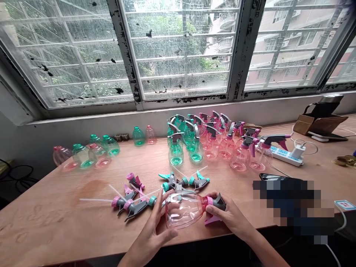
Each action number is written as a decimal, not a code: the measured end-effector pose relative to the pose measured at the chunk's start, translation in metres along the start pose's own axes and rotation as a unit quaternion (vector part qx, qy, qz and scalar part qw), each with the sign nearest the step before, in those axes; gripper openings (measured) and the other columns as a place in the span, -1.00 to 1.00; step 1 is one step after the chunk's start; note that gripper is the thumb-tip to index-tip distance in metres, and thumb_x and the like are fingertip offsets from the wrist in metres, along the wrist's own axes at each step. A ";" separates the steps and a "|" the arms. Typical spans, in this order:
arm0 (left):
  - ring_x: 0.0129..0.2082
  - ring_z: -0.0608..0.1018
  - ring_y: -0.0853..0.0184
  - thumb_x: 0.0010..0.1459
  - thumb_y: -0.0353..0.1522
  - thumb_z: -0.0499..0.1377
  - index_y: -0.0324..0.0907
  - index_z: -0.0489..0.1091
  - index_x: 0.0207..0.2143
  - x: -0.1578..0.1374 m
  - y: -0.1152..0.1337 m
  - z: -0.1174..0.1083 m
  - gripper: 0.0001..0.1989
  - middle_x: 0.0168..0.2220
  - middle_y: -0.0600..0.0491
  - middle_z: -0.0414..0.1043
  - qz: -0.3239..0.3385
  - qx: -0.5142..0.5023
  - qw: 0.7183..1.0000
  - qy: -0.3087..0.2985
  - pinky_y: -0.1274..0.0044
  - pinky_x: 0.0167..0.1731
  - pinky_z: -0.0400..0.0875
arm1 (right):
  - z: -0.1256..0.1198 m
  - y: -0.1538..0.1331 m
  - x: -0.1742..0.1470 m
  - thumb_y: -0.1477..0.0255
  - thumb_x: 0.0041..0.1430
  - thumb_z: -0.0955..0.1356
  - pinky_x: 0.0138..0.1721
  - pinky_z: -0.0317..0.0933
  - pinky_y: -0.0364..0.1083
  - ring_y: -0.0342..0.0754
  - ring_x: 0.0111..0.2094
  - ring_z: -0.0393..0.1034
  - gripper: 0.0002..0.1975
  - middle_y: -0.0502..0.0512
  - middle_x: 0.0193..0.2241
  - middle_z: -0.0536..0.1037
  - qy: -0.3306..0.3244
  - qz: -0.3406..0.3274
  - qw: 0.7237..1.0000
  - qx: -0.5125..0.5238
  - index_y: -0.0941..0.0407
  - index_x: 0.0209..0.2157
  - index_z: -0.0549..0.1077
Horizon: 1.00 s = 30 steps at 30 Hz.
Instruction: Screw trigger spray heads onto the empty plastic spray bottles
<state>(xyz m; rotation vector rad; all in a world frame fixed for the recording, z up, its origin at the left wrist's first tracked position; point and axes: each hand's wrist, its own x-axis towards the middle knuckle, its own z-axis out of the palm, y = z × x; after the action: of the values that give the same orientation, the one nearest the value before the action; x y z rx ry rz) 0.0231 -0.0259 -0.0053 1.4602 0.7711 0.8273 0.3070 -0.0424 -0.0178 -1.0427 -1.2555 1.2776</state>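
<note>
A clear pink spray bottle (183,211) lies sideways between my hands above the near edge of the table, its neck pointing right. My left hand (152,233) is curved around its base end, thumb in front and fingers seen through the plastic behind. At the neck, my right hand (229,215) grips the pink collar of the grey and pink trigger sprayer (218,202). Just beyond and left of my left hand lie loose pink-collared sprayer heads (133,204) with thin white tubes. Green-collared sprayer heads (198,181) lie behind the bottle.
Several green spray bottles (176,152) and pink spray bottles (211,146) with heads stand at the back. Headless bottles (83,155) stand at the left. A power strip (286,155), phone (278,178) and brown case (317,122) are to the right, under the window (183,48).
</note>
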 end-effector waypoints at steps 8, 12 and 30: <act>0.38 0.21 0.03 0.24 -0.23 0.30 0.21 -0.40 0.44 0.004 -0.004 -0.001 0.02 0.49 -0.02 -0.13 0.017 0.033 0.999 -0.039 0.18 0.36 0.08 | 0.002 -0.001 0.000 0.13 0.11 0.52 -0.31 0.36 -0.05 -0.03 -0.45 0.48 -0.58 0.00 -0.49 0.59 0.026 0.007 1.000 0.014 0.16 -0.19 0.47; 0.41 0.16 0.03 0.26 -0.24 0.28 0.19 -0.43 0.44 0.003 -0.007 -0.001 0.01 0.49 0.00 -0.13 0.025 0.044 0.998 -0.034 0.18 0.39 0.01 | 0.005 -0.004 -0.001 0.11 0.12 0.51 -0.31 0.37 -0.03 -0.01 -0.46 0.50 -0.57 0.02 -0.52 0.61 0.018 0.009 1.000 0.023 0.17 -0.20 0.46; 0.43 0.12 0.04 0.17 -0.20 0.36 0.19 -0.33 0.44 0.000 -0.008 -0.003 0.05 0.44 -0.08 0.01 0.034 0.078 0.996 -0.021 0.13 0.39 -0.05 | 0.002 -0.004 -0.002 0.15 0.19 0.48 -0.29 0.35 -0.07 -0.05 -0.43 0.52 -0.63 0.02 -0.47 0.63 -0.009 0.007 1.000 0.009 0.17 -0.19 0.47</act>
<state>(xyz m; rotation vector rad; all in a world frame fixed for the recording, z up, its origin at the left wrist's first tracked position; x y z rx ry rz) 0.0202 -0.0238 -0.0129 1.6449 0.7731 0.7995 0.3053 -0.0444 -0.0142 -1.0308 -1.2501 1.3106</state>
